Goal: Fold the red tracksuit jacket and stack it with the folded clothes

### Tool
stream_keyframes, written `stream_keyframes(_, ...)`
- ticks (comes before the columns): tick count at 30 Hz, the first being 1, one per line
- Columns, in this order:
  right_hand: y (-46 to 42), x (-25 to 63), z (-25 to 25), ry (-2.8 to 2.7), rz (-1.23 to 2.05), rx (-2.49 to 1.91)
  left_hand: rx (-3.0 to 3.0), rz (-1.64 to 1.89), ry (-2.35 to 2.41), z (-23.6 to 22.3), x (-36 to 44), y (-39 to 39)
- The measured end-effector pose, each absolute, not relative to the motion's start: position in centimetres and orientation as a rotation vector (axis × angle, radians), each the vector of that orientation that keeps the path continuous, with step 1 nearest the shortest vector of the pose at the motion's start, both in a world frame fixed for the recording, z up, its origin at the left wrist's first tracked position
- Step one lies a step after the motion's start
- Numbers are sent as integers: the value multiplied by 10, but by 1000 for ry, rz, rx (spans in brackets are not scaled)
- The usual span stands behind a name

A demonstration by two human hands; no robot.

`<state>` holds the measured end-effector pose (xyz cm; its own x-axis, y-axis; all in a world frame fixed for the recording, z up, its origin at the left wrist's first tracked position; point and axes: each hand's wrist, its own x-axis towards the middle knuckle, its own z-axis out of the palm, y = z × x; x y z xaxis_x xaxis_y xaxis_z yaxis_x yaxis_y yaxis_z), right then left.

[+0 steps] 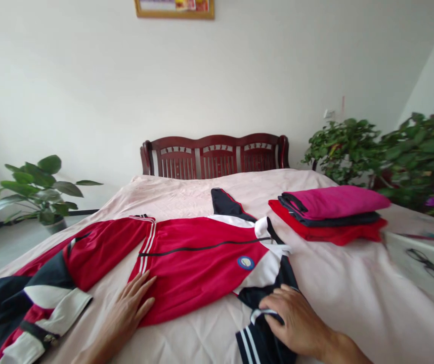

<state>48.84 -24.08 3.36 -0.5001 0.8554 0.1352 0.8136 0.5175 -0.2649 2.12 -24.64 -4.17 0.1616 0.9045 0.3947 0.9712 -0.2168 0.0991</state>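
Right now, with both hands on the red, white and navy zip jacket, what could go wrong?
The navy sleeve with white cuff stripes is bunched by the right hand, so it might crease. The uneven stack of folded magenta, dark and red clothes could slip if the pale pink sheet gets tugged.

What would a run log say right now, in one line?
left hand: on red jacket hem | right hand: at its dark sleeve | folded stack: on bed

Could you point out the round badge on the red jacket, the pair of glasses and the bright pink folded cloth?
Round badge (246,263): head view, its centre.
Glasses (428,265): head view, the frame.
Pink cloth (342,200): head view, its top.
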Motion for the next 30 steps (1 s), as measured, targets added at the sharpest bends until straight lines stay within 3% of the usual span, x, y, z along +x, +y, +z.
stream_keyframes(8,-258,504,77,-2624,764,-1419,-2454,-651,-1625,-52,19,-257)
stream_keyframes(12,-246,506,76,-2459,459,-1662,-2420,-766,-1769,-55,11,-255)
stream_keyframes(19,-237,476,35,-2442,1,-1517,-2360,-914,-1978,-45,2,-260)
stream_keyframes(30,-256,496,43,-2673,110,-1312,-2210,-791,-2174,-20,-17,-266)
